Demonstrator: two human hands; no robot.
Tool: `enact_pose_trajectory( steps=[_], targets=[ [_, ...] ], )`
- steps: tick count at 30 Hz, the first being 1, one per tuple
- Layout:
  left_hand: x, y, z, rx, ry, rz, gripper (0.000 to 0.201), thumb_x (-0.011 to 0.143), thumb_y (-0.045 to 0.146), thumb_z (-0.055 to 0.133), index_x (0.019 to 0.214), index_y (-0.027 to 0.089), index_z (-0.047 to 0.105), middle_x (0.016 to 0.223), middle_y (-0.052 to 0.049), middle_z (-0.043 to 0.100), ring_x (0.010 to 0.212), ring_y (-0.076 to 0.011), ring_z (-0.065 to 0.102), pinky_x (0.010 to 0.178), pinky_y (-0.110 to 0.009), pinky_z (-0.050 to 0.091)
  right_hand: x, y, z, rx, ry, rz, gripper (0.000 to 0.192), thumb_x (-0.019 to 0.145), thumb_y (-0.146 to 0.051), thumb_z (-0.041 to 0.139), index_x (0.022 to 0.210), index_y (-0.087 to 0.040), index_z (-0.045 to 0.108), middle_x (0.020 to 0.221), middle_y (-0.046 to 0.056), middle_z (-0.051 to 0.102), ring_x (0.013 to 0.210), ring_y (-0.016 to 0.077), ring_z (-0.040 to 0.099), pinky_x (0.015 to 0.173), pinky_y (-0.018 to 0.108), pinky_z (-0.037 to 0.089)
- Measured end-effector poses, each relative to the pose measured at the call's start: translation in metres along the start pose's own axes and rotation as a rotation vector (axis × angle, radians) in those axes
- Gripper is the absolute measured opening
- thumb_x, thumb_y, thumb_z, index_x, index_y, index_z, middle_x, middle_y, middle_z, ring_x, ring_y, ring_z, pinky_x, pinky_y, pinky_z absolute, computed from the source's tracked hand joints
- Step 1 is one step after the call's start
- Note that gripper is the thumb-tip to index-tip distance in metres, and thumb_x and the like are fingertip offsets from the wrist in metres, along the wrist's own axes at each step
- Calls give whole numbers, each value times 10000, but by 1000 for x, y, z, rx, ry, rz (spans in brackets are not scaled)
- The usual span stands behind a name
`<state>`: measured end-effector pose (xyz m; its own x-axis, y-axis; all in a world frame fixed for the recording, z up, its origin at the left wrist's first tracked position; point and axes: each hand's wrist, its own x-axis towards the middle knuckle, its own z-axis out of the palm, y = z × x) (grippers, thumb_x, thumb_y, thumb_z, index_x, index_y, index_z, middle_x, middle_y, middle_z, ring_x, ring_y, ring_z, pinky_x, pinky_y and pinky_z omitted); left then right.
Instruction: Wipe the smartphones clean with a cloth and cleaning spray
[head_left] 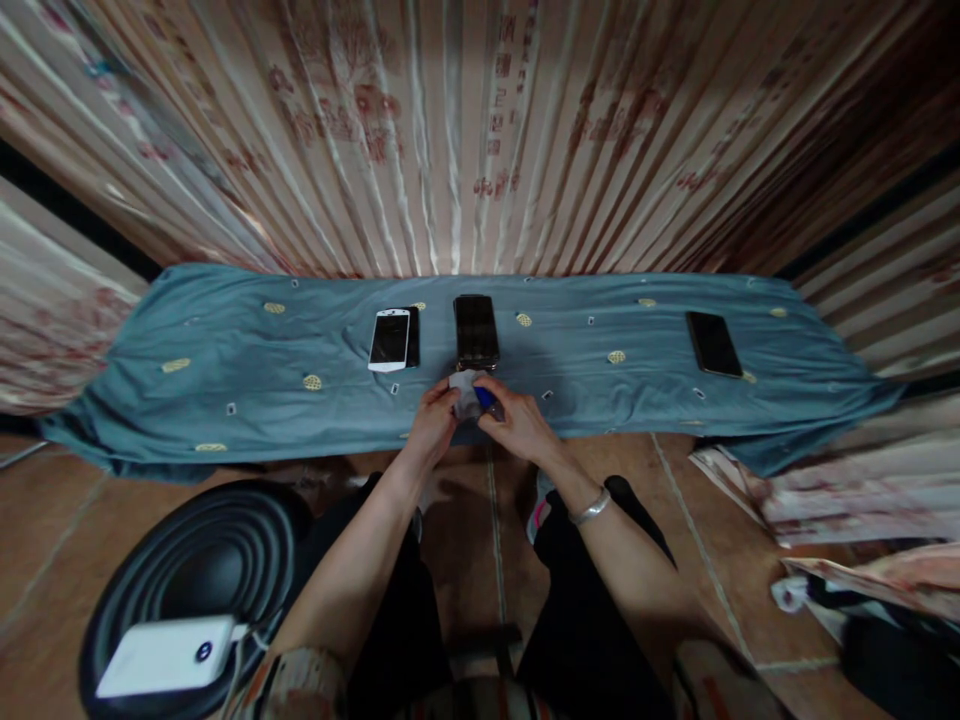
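My left hand (pixel 433 420) pinches a small greyish-white cloth (pixel 465 392) above the front edge of the bench. Close beside it, my right hand (pixel 520 420) is closed around a small blue object (pixel 485 397) that meets the cloth; its kind is hidden by the fingers. Just behind both hands lies a stack of dark phones (pixel 476 330). To the left, a white phone (pixel 389 341) partly covers a black phone (pixel 413 345). Another dark phone (pixel 713 344) rests alone toward the right end.
A teal cloth with yellow pineapples (pixel 570 390) covers the bench. Pleated patterned curtains (pixel 450 130) hang behind it. On the floor at lower left, a white power bank (pixel 169 655) with a cable sits on a round black ribbed object (pixel 202 570). My legs are below the bench edge.
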<state>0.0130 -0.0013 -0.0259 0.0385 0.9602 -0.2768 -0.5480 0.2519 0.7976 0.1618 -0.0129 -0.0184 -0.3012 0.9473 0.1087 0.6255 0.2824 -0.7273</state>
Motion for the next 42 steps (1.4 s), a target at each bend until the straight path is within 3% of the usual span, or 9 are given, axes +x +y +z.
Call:
enact_pose_trajectory(
  steps=[4,10,17,21,27,30,33,38,42],
  targets=[
    [1,-1,-3,-8,8,5,190,633,148,670,820,138,698,676,-3,696,598,-129,606,622,-256,461,1,-1,2,-1,0,10,540,756,-174,550,1293,-230,565,996,23,722,723,184,645,767,311,502],
    [-2,0,-4,-2,-16,26,178,630,156,678,805,132,699,689,-14,702,652,-151,632,662,-268,465,2,0,3,8,-3,-6,554,755,-183,548,1306,-237,555,1201,42,689,821,204,673,830,341,508],
    [-4,2,-4,7,4,26,171,671,123,633,834,127,687,695,-10,692,631,-130,613,677,-264,469,1,-3,3,13,7,4,565,763,-187,547,1327,-221,557,1177,52,698,775,197,675,813,342,517],
    [-6,6,-3,10,30,0,165,705,91,589,841,127,676,695,-27,688,696,-165,653,680,-279,495,1,3,-10,23,-13,56,584,803,-200,536,1385,-243,524,1029,21,738,745,191,684,790,326,523],
    [-10,13,1,-27,70,-29,162,716,65,587,834,124,680,749,-64,709,868,-230,697,797,-357,545,6,31,-27,-318,65,267,700,867,-224,511,1526,-102,309,933,111,755,867,280,711,845,382,518],
    [-12,14,3,-37,93,-50,149,726,65,587,816,143,677,719,-43,698,859,-219,703,798,-353,555,9,47,-29,-489,112,302,645,874,-165,490,1490,-46,341,1124,210,712,1010,303,687,907,397,497],
    [-13,16,2,-39,106,-60,139,741,66,573,801,144,672,697,-32,688,855,-209,706,797,-339,558,11,59,-29,-554,170,290,596,867,-154,501,1443,-37,402,1167,243,683,1074,317,655,944,424,489],
    [-11,15,-3,-17,110,-76,110,719,103,645,825,132,649,692,-19,684,739,-180,688,713,-308,550,16,62,-30,-401,333,204,551,856,-156,515,1400,-74,473,1347,244,588,1272,310,549,1075,468,424],
    [-10,15,-7,-25,150,-71,120,727,120,662,846,127,643,698,-7,680,620,-134,635,591,-257,502,18,44,-16,121,339,182,425,887,-358,580,1282,-204,611,1296,121,663,1191,252,619,1041,425,479]
  ],
)
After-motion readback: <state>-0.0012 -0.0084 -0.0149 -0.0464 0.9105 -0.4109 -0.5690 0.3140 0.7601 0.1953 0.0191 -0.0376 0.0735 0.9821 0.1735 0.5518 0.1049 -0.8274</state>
